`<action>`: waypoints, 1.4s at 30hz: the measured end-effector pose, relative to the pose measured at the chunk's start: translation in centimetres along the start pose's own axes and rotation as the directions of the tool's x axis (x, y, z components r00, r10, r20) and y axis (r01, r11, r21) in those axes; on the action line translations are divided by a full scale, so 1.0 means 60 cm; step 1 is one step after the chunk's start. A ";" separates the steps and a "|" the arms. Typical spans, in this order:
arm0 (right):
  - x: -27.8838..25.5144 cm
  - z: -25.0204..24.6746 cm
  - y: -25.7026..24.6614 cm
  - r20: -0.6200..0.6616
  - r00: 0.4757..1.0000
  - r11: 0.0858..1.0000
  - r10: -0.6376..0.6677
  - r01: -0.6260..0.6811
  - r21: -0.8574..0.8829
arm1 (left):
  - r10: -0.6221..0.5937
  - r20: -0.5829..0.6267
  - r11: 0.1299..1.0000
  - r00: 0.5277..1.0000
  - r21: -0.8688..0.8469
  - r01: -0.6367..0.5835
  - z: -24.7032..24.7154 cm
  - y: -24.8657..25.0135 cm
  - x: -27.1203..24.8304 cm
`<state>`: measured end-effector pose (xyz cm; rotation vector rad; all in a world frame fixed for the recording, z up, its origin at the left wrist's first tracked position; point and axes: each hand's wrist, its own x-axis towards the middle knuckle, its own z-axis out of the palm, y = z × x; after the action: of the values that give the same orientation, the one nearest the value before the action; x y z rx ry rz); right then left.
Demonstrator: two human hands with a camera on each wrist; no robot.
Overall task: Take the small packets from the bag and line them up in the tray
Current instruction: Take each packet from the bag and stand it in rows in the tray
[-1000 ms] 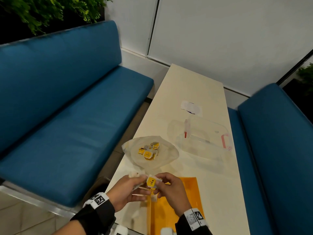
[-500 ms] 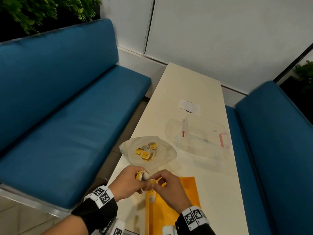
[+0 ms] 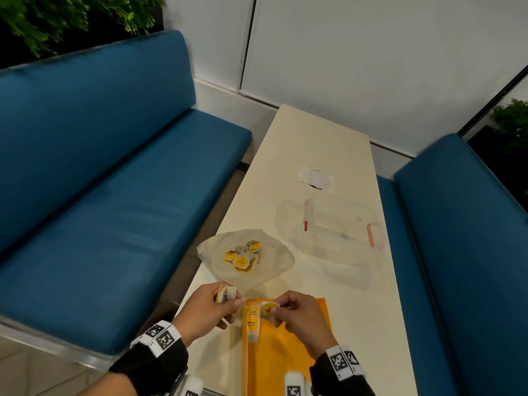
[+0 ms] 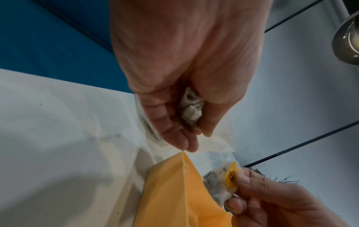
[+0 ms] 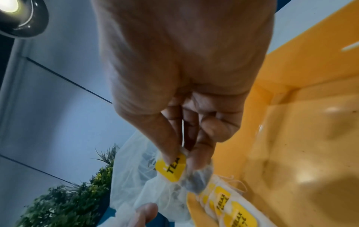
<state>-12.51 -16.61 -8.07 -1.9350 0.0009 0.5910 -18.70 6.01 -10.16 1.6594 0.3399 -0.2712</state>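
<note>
A clear plastic bag [image 3: 274, 261] lies open on the table with several yellow-tagged tea packets [image 3: 242, 257] in it. Nearer me sits an orange tray [image 3: 285, 355]. A short row of packets [image 3: 252, 321] lies along its left wall. My left hand [image 3: 228, 296] grips a small bunch of packets [image 4: 191, 107] just left of the tray. My right hand [image 3: 270, 309] pinches a single packet [image 5: 170, 167] by its yellow tag, above the tray's far left corner, beside the row [image 5: 229, 210].
A clear lidded box [image 3: 334, 230] with red latches stands beyond the bag, and a white paper [image 3: 315, 178] lies farther back. Blue benches [image 3: 114, 195] flank the narrow table [image 3: 314, 132]. The table's left edge runs close under my left hand.
My hands were together on the packets. They have parted: the right has moved right over the tray with one packet, and the left keeps the bunch.
</note>
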 end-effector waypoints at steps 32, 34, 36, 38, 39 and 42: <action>0.024 0.085 0.061 0.043 0.973 0.931 0.225 -0.202 -0.303 | -0.156 0.065 0.985 0.986 0.080 0.151 0.056 -0.049 0.018; 0.027 0.086 0.059 0.030 0.976 0.931 0.215 -0.195 -0.309 | -0.151 0.068 0.986 0.986 0.079 0.146 0.056 -0.050 0.017; 0.031 0.088 0.057 0.026 0.979 0.932 0.202 -0.184 -0.314 | -0.148 0.065 0.986 0.987 0.087 0.142 0.055 -0.049 0.016; 0.033 0.091 0.058 0.020 0.979 0.930 0.203 -0.187 -0.316 | -0.149 0.067 0.986 0.987 0.088 0.142 0.055 -0.048 0.016; 0.034 0.092 0.059 0.014 0.979 0.931 0.206 -0.191 -0.310 | -0.150 0.068 0.986 0.986 0.088 0.144 0.055 -0.047 0.015; 0.034 0.093 0.060 0.005 0.976 0.932 0.217 -0.206 -0.298 | -0.160 0.067 0.985 0.985 0.078 0.155 0.056 -0.047 0.014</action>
<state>-13.92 -12.88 -13.73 -2.2315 0.1041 0.8092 -18.91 3.00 -13.45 1.6918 0.4107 -0.4666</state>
